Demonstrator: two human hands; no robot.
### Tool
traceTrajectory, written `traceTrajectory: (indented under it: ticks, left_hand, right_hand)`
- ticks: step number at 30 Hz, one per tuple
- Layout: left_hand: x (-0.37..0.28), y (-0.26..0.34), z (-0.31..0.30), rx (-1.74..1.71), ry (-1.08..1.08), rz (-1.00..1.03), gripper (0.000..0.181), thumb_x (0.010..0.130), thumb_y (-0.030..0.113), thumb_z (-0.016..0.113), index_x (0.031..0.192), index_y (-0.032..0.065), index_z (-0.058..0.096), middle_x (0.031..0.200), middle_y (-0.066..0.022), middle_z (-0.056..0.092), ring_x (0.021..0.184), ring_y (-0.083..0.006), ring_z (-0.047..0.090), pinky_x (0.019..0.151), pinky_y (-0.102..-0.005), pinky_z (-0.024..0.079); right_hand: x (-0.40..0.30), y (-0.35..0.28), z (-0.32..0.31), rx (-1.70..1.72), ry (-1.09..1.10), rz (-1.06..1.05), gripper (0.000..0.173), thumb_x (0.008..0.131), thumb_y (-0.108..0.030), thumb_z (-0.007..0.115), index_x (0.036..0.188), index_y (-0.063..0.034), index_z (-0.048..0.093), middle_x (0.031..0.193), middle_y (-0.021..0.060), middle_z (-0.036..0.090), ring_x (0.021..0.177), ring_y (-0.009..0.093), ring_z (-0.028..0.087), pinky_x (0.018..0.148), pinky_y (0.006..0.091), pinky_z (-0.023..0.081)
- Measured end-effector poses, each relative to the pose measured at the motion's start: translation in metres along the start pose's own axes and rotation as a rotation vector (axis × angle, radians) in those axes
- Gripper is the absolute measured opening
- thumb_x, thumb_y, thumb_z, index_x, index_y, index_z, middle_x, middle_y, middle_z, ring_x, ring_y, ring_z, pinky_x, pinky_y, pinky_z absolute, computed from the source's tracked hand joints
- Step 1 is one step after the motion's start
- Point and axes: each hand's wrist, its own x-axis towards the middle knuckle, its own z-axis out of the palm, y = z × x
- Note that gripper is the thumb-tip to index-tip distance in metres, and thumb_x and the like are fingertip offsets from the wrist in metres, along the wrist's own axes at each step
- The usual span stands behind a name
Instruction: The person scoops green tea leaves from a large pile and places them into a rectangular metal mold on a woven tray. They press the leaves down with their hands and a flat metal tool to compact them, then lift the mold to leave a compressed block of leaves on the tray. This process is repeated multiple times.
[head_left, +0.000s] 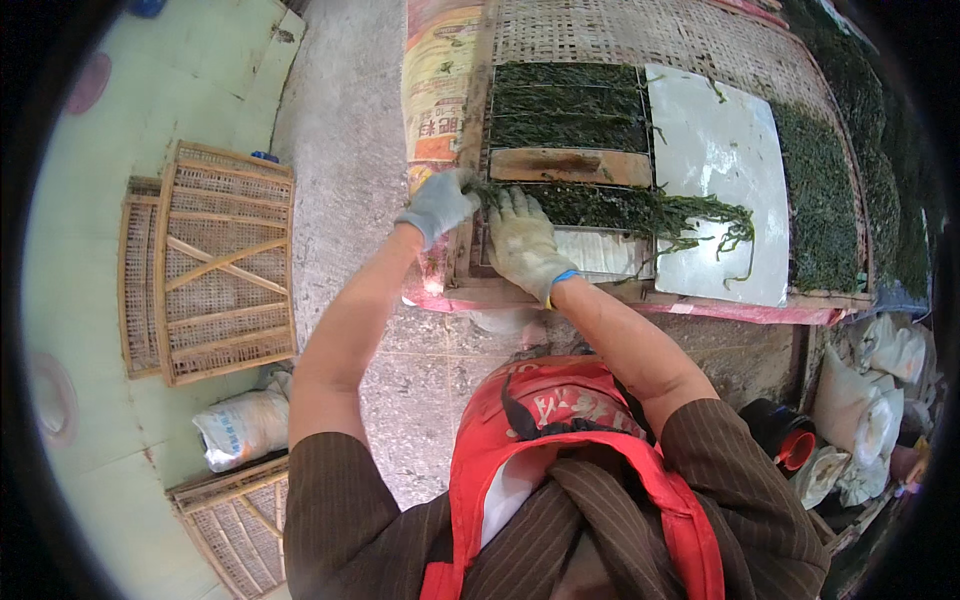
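My left hand (442, 204), in a grey work glove, pinches the left end of a strip of dark green seaweed (600, 205) at the frame's left side. My right hand (523, 238), in a pale, stained glove, lies palm down with its fingertips on the same strip. The strip's loose strands trail right onto a white sheet (720, 157). Above the strip a wooden slat (570, 166) crosses the frame, and further up lie more seaweed strips (568, 106). Below the strip, a pale panel (604, 251) shows inside the frame.
A woven bamboo mat (585, 37) extends behind the frame, with more seaweed (814, 202) at right. Bamboo racks (225, 262) lean against the left wall. A printed sack (244, 427) stands below them. White bags (855, 397) and a black container with a red rim (776, 431) are at lower right.
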Motion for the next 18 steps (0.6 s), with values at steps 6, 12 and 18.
traceTrajectory:
  ticks: [6,12,18]
  left_hand:
    - [0.009,0.116,-0.038,-0.297,-0.194,0.345,0.043,0.081,0.023,0.061,0.116,-0.0005,0.056,0.103,-0.0121,0.064,0.096,-0.0164,0.059,0.086,-0.0276,0.045]
    - [-0.001,0.064,-0.052,-0.405,-0.058,0.049,0.046,0.080,0.019,0.064,0.119,-0.0020,0.054,0.107,-0.0114,0.062,0.098,-0.0152,0.057,0.085,-0.0266,0.045]
    - [-0.019,0.013,0.035,-0.023,0.483,-0.092,0.041,0.076,0.019,0.064,0.110,-0.0016,0.055,0.101,-0.0185,0.059,0.096,-0.0312,0.058,0.085,-0.0396,0.046]
  right_hand:
    - [0.002,-0.002,-0.009,0.153,-0.116,0.006,0.034,0.078,-0.024,0.051,0.104,-0.0046,0.061,0.107,0.0161,0.058,0.108,0.031,0.050,0.094,0.0425,0.035]
    - [0.003,0.004,-0.011,0.095,-0.050,-0.037,0.031,0.076,-0.028,0.055,0.096,-0.0051,0.063,0.097,0.0120,0.060,0.098,0.028,0.054,0.086,0.0398,0.038]
    - [0.009,0.007,-0.048,0.026,-0.161,-0.085,0.039,0.075,-0.034,0.060,0.099,-0.0028,0.061,0.097,0.0122,0.060,0.096,0.029,0.055,0.084,0.0408,0.041]
